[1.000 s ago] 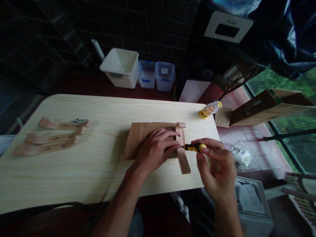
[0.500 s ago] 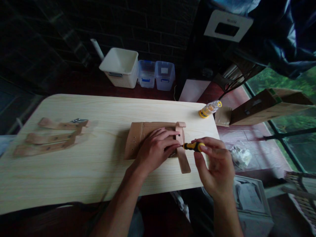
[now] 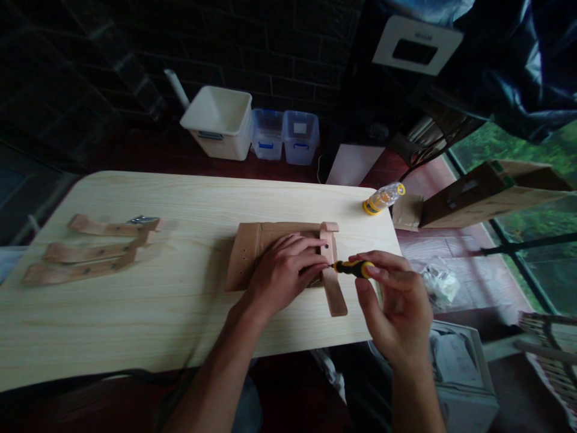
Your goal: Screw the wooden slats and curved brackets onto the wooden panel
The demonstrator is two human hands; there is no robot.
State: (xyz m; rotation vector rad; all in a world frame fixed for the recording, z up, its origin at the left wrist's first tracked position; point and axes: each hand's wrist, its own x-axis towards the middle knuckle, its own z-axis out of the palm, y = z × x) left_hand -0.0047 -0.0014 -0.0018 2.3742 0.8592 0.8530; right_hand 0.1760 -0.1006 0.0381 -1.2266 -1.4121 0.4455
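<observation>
My right hand (image 3: 395, 300) grips a yellow and black screwdriver (image 3: 352, 268) by its handle end, with the shaft pointing left. The screwdriver's tip meets a curved wooden strip (image 3: 335, 291) with a dark hole in it. That strip lies across the right end of a brown cardboard box (image 3: 247, 240). Over the box rests my left hand (image 3: 285, 261), its thumb and forefinger pinched together at the screwdriver's tip. Whatever small thing is between them is hidden. Another finger of this hand reaches the strip near the hole.
Several similar wooden strips (image 3: 94, 252) lie on the table's left, beside small metal pieces (image 3: 143, 220). A clear container with yellow ends (image 3: 383, 198) stands at the back right corner. Beyond the table (image 3: 193, 198) are a white basket (image 3: 220, 120) and clear bins (image 3: 301, 138).
The right hand has turned slightly around the screwdriver handle. The left hand, box and wooden strip stay in nearly the same place.
</observation>
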